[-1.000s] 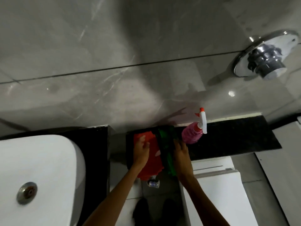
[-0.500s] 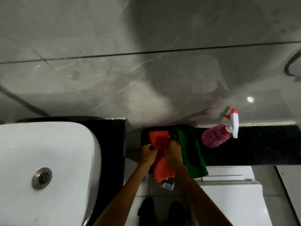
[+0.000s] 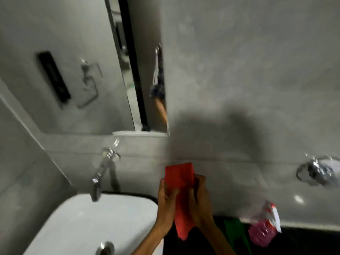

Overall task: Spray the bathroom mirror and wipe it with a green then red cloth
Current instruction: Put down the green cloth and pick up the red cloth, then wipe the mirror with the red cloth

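Note:
Both hands hold the red cloth (image 3: 181,183) upright in front of the grey wall, right of the basin. My left hand (image 3: 166,203) grips its left edge and my right hand (image 3: 200,201) grips its right edge. The green cloth (image 3: 236,231) lies on the black ledge at lower right, partly behind my right forearm. Beside it stands the pink spray bottle (image 3: 263,229) with its white and red trigger, blurred. The mirror (image 3: 73,70) hangs on the wall at upper left, above the tap.
A white basin (image 3: 88,223) with a metal drain fills the lower left, with a chrome tap (image 3: 103,172) over it. A chrome wall fitting (image 3: 316,172) sticks out at the right. The black ledge (image 3: 303,242) runs along the lower right.
The view has swung up and left, bringing the mirror and tap in. Both hands lifted the red cloth off the ledge; the green cloth and bottle stayed on it.

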